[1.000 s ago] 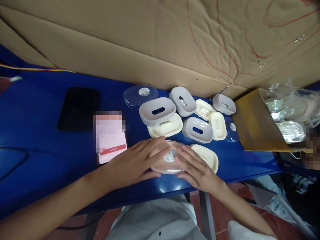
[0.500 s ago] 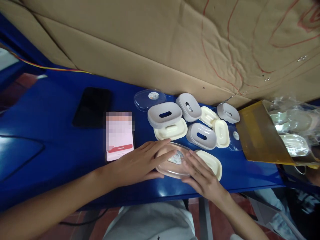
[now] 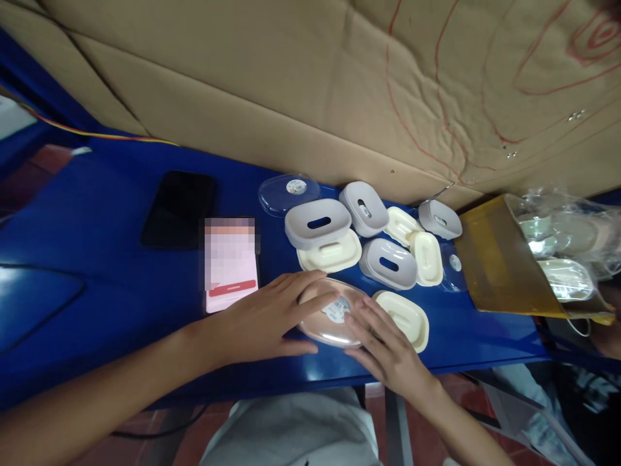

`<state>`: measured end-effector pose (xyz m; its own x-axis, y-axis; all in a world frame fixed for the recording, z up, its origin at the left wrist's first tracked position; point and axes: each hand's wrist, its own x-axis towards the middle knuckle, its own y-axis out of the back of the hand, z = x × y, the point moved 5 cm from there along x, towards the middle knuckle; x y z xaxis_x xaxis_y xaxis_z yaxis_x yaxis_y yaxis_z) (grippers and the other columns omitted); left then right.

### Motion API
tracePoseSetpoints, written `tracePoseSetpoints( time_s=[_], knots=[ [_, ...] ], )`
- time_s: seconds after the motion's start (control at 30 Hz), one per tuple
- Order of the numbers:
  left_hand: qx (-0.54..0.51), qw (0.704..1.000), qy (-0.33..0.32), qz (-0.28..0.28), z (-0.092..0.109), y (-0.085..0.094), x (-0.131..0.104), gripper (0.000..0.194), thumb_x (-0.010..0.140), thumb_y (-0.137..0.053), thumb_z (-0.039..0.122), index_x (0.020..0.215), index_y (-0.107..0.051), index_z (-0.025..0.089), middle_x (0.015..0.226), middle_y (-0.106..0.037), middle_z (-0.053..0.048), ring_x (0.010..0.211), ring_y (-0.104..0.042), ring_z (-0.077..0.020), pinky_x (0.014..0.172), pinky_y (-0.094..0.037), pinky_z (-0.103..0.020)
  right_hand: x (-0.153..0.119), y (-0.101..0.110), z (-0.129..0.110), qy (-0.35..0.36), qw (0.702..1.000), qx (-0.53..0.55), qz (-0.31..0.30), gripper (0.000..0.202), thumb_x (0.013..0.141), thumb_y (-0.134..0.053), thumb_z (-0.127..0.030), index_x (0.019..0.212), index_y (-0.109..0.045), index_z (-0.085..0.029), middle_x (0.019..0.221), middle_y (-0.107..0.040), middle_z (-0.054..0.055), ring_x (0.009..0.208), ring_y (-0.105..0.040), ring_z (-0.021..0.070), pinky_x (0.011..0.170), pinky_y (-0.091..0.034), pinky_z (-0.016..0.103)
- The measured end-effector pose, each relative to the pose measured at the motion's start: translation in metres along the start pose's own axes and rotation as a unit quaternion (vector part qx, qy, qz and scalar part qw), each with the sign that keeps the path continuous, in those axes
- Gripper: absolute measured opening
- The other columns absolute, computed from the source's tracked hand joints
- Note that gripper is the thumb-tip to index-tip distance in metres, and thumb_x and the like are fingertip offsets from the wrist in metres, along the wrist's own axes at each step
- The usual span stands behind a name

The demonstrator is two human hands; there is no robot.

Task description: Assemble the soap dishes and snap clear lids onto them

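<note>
Clear plastic, an oval lid [image 3: 330,317] with a small white sticker lies under both hands near the front edge of the blue table [image 3: 97,272]. Left hand [image 3: 264,317] rests flat on its left half, fingers spread; right hand [image 3: 388,346] presses its right edge with flat, spread fingers, pinching nothing. Just right of the right hand's fingertips lies a cream tray [image 3: 403,312]. Beyond the grip sit 4 grey lids, the nearest [image 3: 388,262] among them.

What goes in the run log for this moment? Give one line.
left hand: flat on clear lid | right hand: fingers on same lid | lid: on blue table | cream tray: beside lid
</note>
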<state>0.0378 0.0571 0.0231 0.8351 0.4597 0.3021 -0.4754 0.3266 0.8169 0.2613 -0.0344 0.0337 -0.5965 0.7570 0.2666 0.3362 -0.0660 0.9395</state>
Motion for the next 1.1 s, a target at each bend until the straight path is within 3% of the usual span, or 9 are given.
tracePoseSetpoints(
  time_s=[0.17,0.27,0.37,0.53,0.7,0.77,0.87,1.0,1.1],
  knots=[
    [-0.002,0.998,0.053,-0.020,0.003,0.005,-0.001,0.084,0.080,-0.093,0.029,0.152,-0.051,0.024,0.149,-0.058,-0.016,0.132,-0.062,-0.0360,0.109,-0.056,-0.050,0.008,0.014,0.013,0.010,0.995,0.084,-0.052,0.069,0.115,-0.053,-0.049,0.175,-0.031,-0.023,0.174,-0.047,0.011,0.166,-0.037,0.0265,0.130,-0.047,0.049],
    [0.010,0.996,0.082,-0.032,0.004,0.005,-0.005,0.080,0.075,-0.091,0.027,0.146,-0.056,0.026,0.144,-0.059,-0.013,0.124,-0.065,-0.0336,0.102,-0.057,-0.046,-0.008,0.025,0.031,-0.056,0.996,0.065,-0.039,0.067,0.114,-0.055,-0.048,0.173,-0.034,-0.025,0.170,-0.052,0.011,0.159,-0.048,0.0273,0.126,-0.051,0.050],
    [0.058,0.995,0.083,-0.005,0.004,0.006,-0.006,0.076,0.075,-0.087,0.029,0.145,-0.056,0.026,0.139,-0.063,-0.011,0.116,-0.067,-0.0323,0.097,-0.056,-0.044,-0.039,0.027,0.039,-0.131,0.991,-0.007,-0.017,0.064,0.110,-0.065,-0.045,0.168,-0.046,-0.026,0.158,-0.064,0.013,0.148,-0.060,0.0327,0.121,-0.053,0.059],
    [0.224,0.965,0.102,0.088,0.002,0.015,-0.002,0.056,0.093,-0.071,0.035,0.143,-0.057,0.015,0.129,-0.068,-0.019,0.114,-0.069,-0.0405,0.093,-0.053,-0.053,-0.078,0.016,0.018,-0.192,0.979,-0.068,0.024,0.038,0.111,-0.063,-0.029,0.148,-0.066,-0.027,0.149,-0.069,0.013,0.136,-0.067,0.0321,0.112,-0.058,0.055],
    [0.325,0.928,0.133,0.124,0.003,0.020,0.003,0.053,0.106,-0.058,0.033,0.153,-0.052,0.009,0.149,-0.062,-0.028,0.124,-0.068,-0.0453,0.094,-0.052,-0.058,-0.065,0.009,-0.001,-0.120,0.993,0.007,0.012,0.041,0.114,-0.056,-0.032,0.153,-0.062,-0.024,0.158,-0.064,0.012,0.150,-0.058,0.0290,0.119,-0.055,0.049],
    [0.335,0.925,0.112,0.140,0.008,0.020,0.005,0.053,0.106,-0.058,0.027,0.155,-0.051,0.010,0.158,-0.057,-0.029,0.130,-0.067,-0.0454,0.098,-0.050,-0.059,-0.053,0.015,0.013,-0.123,0.991,0.028,0.045,0.043,0.115,-0.050,-0.033,0.157,-0.057,-0.024,0.160,-0.063,0.012,0.152,-0.057,0.0271,0.122,-0.052,0.049],
    [0.303,0.940,0.037,0.150,0.020,0.017,0.003,0.043,0.107,-0.059,0.024,0.150,-0.058,0.016,0.158,-0.059,-0.024,0.136,-0.063,-0.0426,0.107,-0.045,-0.059,-0.034,0.024,0.054,-0.178,0.979,-0.019,0.097,0.047,0.115,-0.051,-0.028,0.162,-0.052,-0.026,0.160,-0.063,0.012,0.153,-0.055,0.0286,0.126,-0.047,0.055],
    [0.235,0.961,-0.134,0.066,0.039,0.001,-0.005,0.031,0.107,-0.056,0.017,0.134,-0.069,0.023,0.141,-0.072,-0.011,0.129,-0.066,-0.0298,0.119,-0.039,-0.049,-0.012,0.026,0.098,-0.180,0.978,-0.079,0.070,0.036,0.114,-0.056,-0.026,0.149,-0.065,-0.029,0.142,-0.076,0.008,0.136,-0.069,0.0288,0.121,-0.048,0.058],
    [0.239,0.954,-0.179,0.036,0.046,-0.002,-0.008,0.029,0.105,-0.056,0.013,0.128,-0.071,0.023,0.124,-0.077,-0.005,0.116,-0.068,-0.0243,0.118,-0.039,-0.043,-0.009,0.035,0.098,-0.126,0.986,-0.080,0.071,0.034,0.114,-0.055,-0.020,0.144,-0.068,-0.028,0.134,-0.080,0.006,0.124,-0.075,0.0256,0.114,-0.053,0.053]
  ],
)
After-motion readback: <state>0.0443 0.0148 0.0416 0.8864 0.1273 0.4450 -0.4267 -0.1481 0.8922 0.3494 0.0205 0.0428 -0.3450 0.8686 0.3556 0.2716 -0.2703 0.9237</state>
